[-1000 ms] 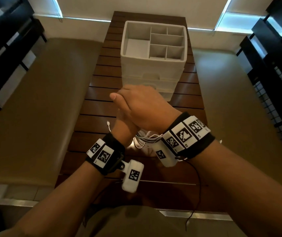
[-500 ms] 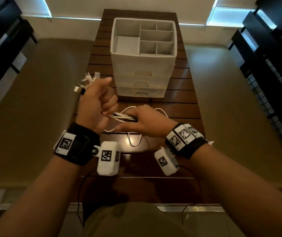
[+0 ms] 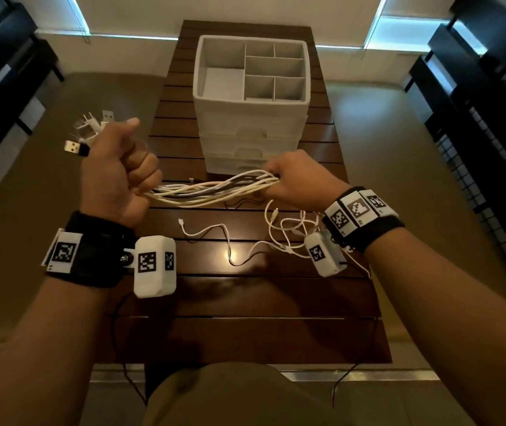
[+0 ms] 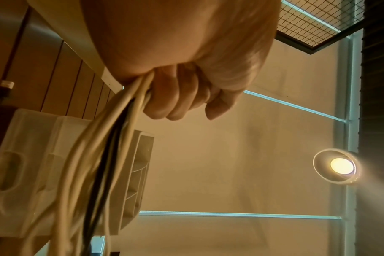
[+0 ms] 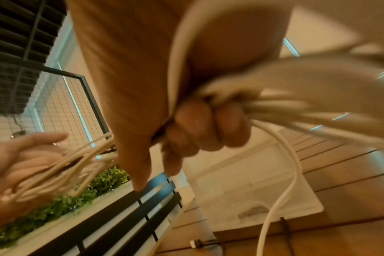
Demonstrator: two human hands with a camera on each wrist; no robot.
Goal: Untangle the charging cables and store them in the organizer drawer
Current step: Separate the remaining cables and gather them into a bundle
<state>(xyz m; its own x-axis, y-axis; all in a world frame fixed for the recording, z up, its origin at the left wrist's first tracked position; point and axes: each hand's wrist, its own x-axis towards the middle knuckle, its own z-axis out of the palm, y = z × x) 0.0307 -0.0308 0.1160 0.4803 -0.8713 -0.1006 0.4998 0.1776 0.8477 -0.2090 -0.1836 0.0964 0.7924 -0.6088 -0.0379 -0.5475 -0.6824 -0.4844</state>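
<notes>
A bundle of white and black charging cables (image 3: 214, 190) stretches between my two hands above the wooden table (image 3: 245, 290). My left hand (image 3: 119, 173) is a fist round one end, with several USB plugs (image 3: 87, 132) sticking out past it. My right hand (image 3: 294, 179) grips the bundle further along. Loose cable tails (image 3: 279, 232) trail from it onto the table. In the left wrist view my fingers (image 4: 175, 100) curl round the cables (image 4: 103, 155). The right wrist view shows my fingers (image 5: 200, 128) clenched on blurred cables (image 5: 296, 90). The white organizer (image 3: 251, 96) with closed drawers stands behind.
The organizer's top tray (image 3: 224, 83) has several open compartments. A thin black cable (image 3: 194, 180) lies at the organizer's foot. Beige benches flank the table on both sides. Dark slatted and mesh screens stand at the far left and right.
My hands, clasped together a second ago, have drawn apart sideways. The left rose to the left with the plug ends; the right slid rightward, pulling the bundle straight.
</notes>
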